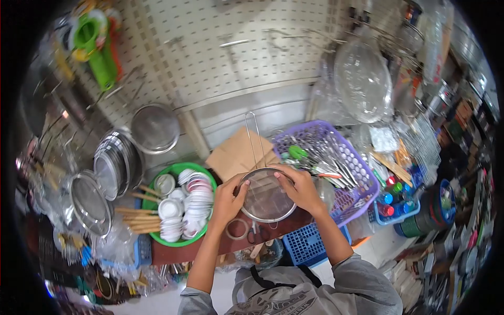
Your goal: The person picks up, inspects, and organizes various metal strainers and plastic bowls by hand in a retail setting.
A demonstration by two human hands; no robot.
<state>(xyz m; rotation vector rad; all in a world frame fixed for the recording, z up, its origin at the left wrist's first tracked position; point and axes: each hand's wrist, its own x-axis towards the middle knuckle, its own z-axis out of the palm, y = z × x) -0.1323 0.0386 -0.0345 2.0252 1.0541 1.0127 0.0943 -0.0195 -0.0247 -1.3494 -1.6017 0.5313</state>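
Note:
A round wire-mesh strainer [268, 202] is held in front of my body, its looped wire handle pointing away from me toward the pegboard. My left hand [229, 198] grips the left side of its rim, thumb over the edge. On the upper right side of the rim, my right hand [300, 189] holds on, its thumb also over the edge. Behind the strainer lies a brown cardboard piece [233, 152]. Below the rim, a roll of tape [237, 229] and scissors [255, 231] rest on the dark red surface.
A green basin [173, 242] of white cups and wooden-handled items stands left. A purple basket [367, 197] of metal utensils stands right, with a blue basket [306, 247] below it. More strainers [155, 128] hang left on the pegboard [226, 63]. A light blue basket [399, 214] holds bottles.

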